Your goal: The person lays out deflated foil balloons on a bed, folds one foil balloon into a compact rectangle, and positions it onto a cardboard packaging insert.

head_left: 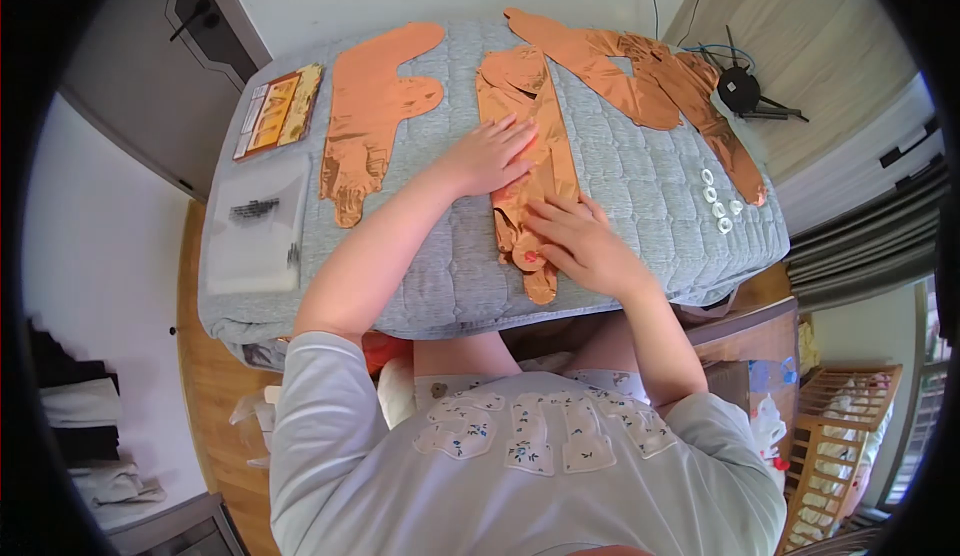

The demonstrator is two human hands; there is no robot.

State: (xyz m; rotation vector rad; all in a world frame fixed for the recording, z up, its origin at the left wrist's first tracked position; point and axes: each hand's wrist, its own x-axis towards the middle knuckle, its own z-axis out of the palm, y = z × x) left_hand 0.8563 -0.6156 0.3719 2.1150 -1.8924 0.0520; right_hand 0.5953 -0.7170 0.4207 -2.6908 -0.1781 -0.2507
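A flat, wrinkled strip of copper-coloured foil lies lengthwise near the middle of a bed with a grey quilted cover. The seated person's left hand rests palm down on the strip's middle, fingers extended and gripping nothing. The right hand lies lower and to the right, fingers loosely spread across the foil. Together the hands hide part of the strip; its rounded near end shows below them.

To the left lies an F-like foil shape, with a picture-fronted packet and a clear plastic bag beyond it. To the right, more foil stretches towards a black device with antennas; whether they touch cannot be told. Small white rings sit near that foil's lower end.
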